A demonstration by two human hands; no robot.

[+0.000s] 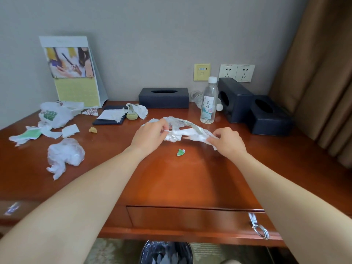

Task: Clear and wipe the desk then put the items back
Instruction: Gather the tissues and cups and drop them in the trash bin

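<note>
Holds a crumpled white printed plastic wrapper between left grip and right grip, each pinching one end, above the glossy reddish wooden surface. Hangs just beyond a small green scrap.

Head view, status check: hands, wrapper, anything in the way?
Grips: left hand and right hand each pinch an end of the crumpled wrapper. Beneath, green scrap on the desk. Close behind, bottle standing, not blocking.

Reddish-brown desk, navy tissue boxes, white crumpled wrappers, green scrap.
</note>
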